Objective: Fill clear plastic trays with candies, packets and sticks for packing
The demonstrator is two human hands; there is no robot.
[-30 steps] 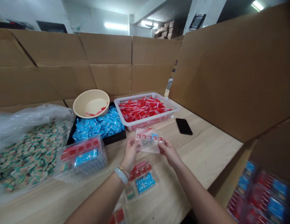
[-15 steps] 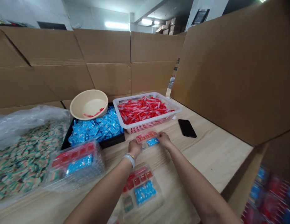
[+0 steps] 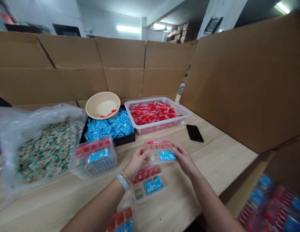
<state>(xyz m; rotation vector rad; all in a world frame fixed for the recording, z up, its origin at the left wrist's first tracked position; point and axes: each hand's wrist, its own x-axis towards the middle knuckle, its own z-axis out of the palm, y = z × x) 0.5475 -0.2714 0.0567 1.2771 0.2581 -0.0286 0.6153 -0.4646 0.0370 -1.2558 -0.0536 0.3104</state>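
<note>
While my left fingers [image 3: 144, 154] and right fingers [image 3: 178, 151] grip opposite edges of a clear plastic tray [image 3: 160, 152] of red and blue packets, held over the worktop [image 3: 212, 161]: one filled tray [image 3: 147, 183] lies directly below them, another filled tray [image 3: 94, 158] to their left; beyond stand a white basket [image 3: 150, 129] of red strips and a black phone [image 3: 194, 133].

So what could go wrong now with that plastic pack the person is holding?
The clear pack is held only at its edges by the left hand and the right hand, so it might slip and fall. It could also bump another clear pack lying on the table just below it, and the two might get muddled.
</note>
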